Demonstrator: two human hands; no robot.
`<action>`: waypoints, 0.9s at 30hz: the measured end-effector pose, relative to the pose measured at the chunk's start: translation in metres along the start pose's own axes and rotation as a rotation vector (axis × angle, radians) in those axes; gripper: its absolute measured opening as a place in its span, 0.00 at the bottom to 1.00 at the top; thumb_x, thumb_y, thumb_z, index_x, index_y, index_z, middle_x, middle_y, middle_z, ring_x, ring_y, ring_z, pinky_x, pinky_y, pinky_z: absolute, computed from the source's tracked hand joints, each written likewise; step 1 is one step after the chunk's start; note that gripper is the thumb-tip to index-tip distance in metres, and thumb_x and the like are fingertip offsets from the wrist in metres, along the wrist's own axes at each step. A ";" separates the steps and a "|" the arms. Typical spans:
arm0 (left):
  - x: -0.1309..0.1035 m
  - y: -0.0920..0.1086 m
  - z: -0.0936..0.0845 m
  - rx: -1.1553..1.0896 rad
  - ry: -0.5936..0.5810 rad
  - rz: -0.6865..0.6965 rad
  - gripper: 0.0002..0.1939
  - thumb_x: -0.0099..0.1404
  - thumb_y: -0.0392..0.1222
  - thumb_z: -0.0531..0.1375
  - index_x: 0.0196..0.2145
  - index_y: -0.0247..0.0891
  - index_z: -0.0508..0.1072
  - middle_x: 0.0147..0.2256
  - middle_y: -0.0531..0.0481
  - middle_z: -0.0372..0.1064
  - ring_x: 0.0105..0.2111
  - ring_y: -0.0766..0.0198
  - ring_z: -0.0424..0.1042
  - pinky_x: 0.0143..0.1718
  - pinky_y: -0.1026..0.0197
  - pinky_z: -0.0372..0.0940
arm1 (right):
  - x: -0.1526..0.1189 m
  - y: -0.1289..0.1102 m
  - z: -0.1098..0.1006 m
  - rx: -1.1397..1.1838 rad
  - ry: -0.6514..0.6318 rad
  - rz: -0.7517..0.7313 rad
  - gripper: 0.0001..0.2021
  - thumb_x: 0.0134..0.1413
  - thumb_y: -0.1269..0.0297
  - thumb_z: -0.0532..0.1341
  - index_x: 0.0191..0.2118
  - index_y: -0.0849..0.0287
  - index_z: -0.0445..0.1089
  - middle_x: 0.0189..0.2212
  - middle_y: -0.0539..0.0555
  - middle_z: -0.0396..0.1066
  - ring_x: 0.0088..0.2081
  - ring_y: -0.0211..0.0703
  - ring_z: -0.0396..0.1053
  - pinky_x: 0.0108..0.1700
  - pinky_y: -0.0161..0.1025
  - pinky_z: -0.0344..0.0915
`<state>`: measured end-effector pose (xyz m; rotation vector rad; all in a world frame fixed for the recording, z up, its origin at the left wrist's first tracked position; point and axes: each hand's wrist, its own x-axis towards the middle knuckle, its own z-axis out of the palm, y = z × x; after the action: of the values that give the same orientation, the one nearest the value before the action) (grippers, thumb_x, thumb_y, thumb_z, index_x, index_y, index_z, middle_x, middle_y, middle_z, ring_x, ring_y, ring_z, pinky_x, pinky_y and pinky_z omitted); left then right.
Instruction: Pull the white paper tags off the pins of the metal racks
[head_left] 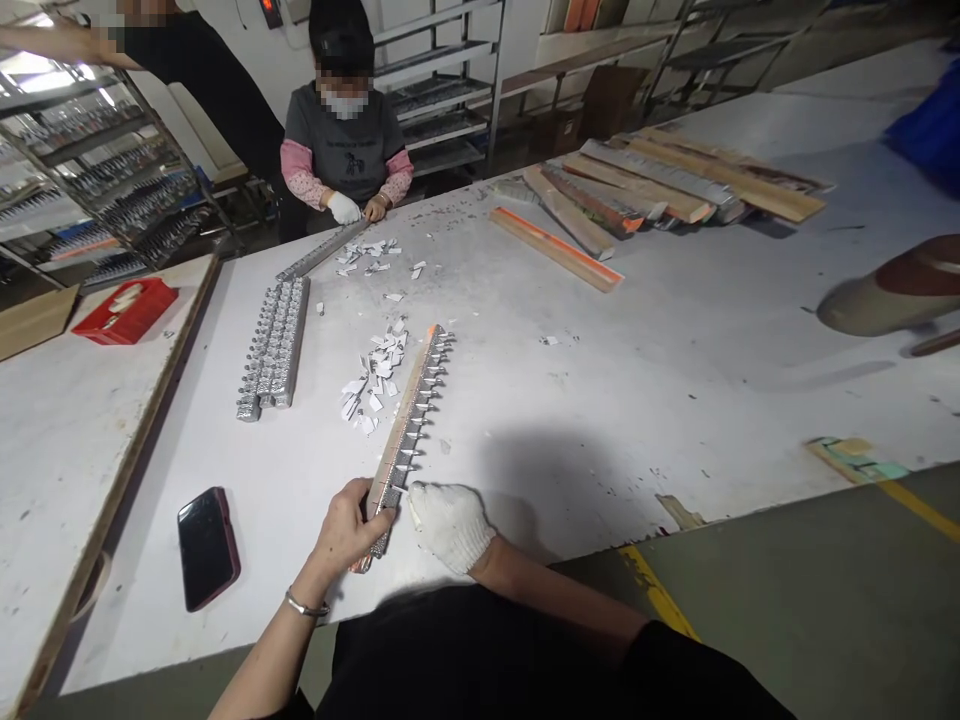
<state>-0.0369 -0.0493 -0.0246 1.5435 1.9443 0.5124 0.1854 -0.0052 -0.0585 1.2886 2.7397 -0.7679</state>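
My bare left hand point(351, 528) is wrapped round the near end of a long wooden strip point(405, 420), its thumb on top. Silvery material covers the strip's right side, and a row of small pointed pieces sticks out there. My right hand point(450, 522), in a white knitted glove, is closed in a pinch beside the strip's near part. A small white piece point(398, 488) shows between its fingertips and the strip. Left of the strip lies a loose heap of small white pieces point(377, 372).
A phone point(206, 548) lies at left, near silvery strips point(274, 345) set side by side. A red box point(126, 310) stands on the adjoining table. Wooden strips point(660, 180) are piled at the back. Across the table a co-worker point(346, 140) handles another strip point(319, 252).
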 end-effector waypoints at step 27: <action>0.126 -0.014 -0.017 0.287 0.350 -0.205 0.06 0.61 0.40 0.62 0.29 0.38 0.69 0.31 0.44 0.74 0.33 0.56 0.75 0.34 0.60 0.63 | 0.049 0.012 0.012 0.186 0.321 -0.018 0.16 0.65 0.62 0.55 0.56 0.52 0.70 0.46 0.53 0.80 0.45 0.47 0.78 0.45 0.37 0.69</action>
<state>-0.0766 0.0704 -0.0472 1.4722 2.5064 0.4538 0.1593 0.0311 -0.0850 1.5487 2.9884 -0.9084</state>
